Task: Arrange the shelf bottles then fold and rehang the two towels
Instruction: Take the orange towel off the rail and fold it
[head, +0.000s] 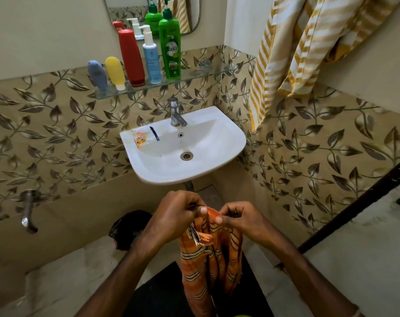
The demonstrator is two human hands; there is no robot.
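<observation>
An orange striped towel [211, 255] hangs down in front of me below the sink. My left hand [171, 216] and my right hand [240, 219] pinch its top edge close together, fingers curled. A yellow-and-white striped towel [286, 53] hangs on the right wall. On the glass shelf [203, 75] stand several bottles in a row: grey-blue [98, 75], yellow [115, 72], red [131, 57], light blue pump [151, 60] and green pump [170, 45].
A white sink [226, 143] with a metal tap [177, 112] sits under the shelf; small packets [140, 137] and a dark comb [154, 133] lie on its rim. A wall tap [28, 210] sticks out at the left. A black bag [130, 227] lies below.
</observation>
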